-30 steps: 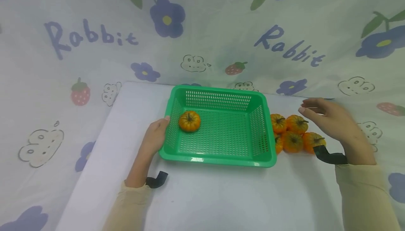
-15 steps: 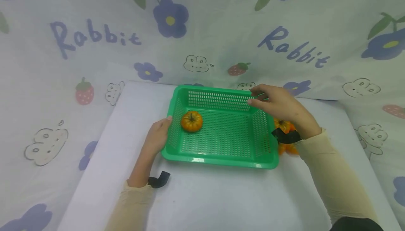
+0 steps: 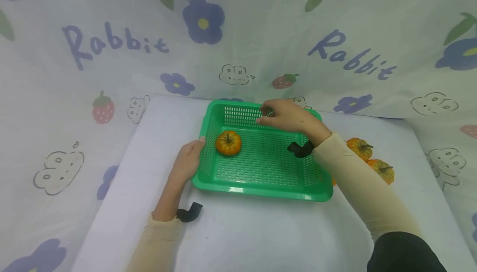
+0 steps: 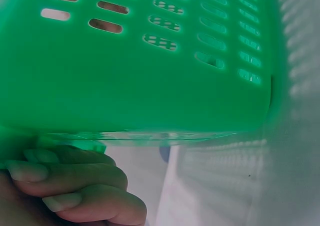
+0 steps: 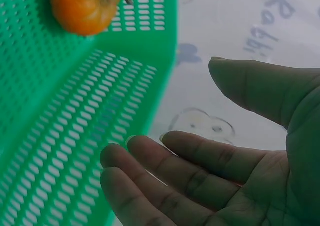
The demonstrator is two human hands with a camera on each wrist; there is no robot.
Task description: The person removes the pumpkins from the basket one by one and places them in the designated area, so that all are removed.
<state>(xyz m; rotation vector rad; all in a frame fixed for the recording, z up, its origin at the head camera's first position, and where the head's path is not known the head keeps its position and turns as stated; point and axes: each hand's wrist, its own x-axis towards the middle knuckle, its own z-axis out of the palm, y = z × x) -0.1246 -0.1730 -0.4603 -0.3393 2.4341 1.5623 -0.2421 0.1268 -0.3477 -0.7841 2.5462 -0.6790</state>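
A green plastic basket (image 3: 257,191) with slotted walls stands on the white table. One small orange pumpkin (image 3: 228,143) lies inside it, towards the left wall. My left hand (image 3: 188,160) grips the basket's left rim, thumb on top; the left wrist view shows its curled fingers (image 4: 95,201) below the green wall. Over the basket's back right part hovers my right hand (image 3: 285,115), holding nothing. In the right wrist view its thumb and fingers (image 5: 200,178) are spread apart, and the pumpkin in the basket shows at the upper left.
More pumpkins (image 3: 381,170) lie on the table to the right of the basket, partly hidden behind my right sleeve (image 3: 357,181). Behind the table (image 3: 261,234) hangs a white cloth (image 3: 253,27) printed with flowers and rabbits.
My right hand has moved left from above the pumpkins on the right to above the basket, staying empty. The left hand keeps its hold on the rim.
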